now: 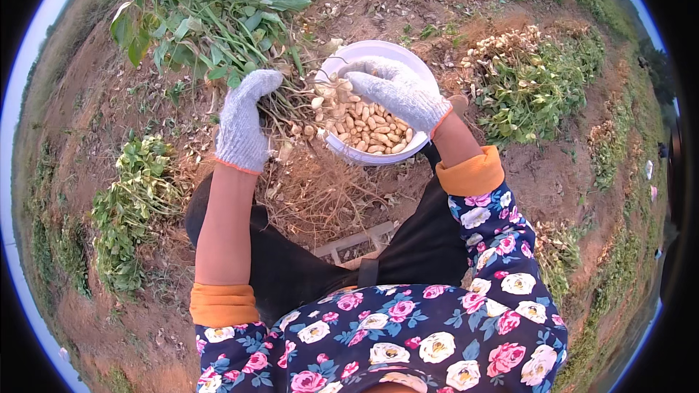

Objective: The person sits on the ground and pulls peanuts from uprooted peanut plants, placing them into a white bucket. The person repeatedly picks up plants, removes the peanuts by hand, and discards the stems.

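My left hand (pixel 244 123), in a grey knit glove with an orange cuff, is closed around the stems of a bunch of green peanut plants (pixel 218 27). The plants' leaves spread out beyond it, and their roots with peanut pods (pixel 319 101) reach over the left rim of a white plastic bucket (pixel 377 158). Unshelled peanuts (pixel 377 125) lie inside the bucket. My right hand (pixel 390 87), gloved alike, is over the bucket, its fingers at the pods on the roots; whether a pod is pinched between them is hidden.
Piles of pulled peanut plants lie on the brown soil to the right (pixel 540 82) and left (pixel 131 207). Loose dry roots (pixel 327 196) lie between the legs, near a plastic crate-like seat edge (pixel 355 245). More plant rows run along the far right.
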`<state>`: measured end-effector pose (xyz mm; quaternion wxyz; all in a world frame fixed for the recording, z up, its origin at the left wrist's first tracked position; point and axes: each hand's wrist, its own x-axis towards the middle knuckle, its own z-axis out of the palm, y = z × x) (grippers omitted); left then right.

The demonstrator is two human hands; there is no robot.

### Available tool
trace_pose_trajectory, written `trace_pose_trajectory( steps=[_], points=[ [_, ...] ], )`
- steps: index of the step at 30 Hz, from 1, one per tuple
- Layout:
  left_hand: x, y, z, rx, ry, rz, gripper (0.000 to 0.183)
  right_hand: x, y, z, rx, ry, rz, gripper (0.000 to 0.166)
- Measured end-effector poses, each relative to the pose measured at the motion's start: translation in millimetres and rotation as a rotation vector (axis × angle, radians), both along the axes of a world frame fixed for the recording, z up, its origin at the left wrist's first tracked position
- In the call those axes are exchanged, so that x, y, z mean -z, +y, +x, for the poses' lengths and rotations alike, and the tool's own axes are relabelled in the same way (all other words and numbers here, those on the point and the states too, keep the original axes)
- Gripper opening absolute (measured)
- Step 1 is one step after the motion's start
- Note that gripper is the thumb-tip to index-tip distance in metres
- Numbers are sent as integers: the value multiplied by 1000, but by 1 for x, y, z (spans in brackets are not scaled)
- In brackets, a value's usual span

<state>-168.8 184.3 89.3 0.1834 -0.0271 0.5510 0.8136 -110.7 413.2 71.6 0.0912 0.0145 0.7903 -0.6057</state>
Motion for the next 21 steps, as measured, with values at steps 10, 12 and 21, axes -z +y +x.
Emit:
trace_pose_trajectory(
  steps=[10, 12, 21],
  points=[
    [10, 0, -4, -32, -46, -21, 12, 16, -7, -4, -184, 333, 296, 23],
    [11, 1, -5, -16, -18, -28, 12, 23, -10, -7, -178, 392, 361, 22],
    [-1, 8, -1, -99, -88, -27, 5, 10, -16, 3, -87, 447, 324, 24]
  ],
)
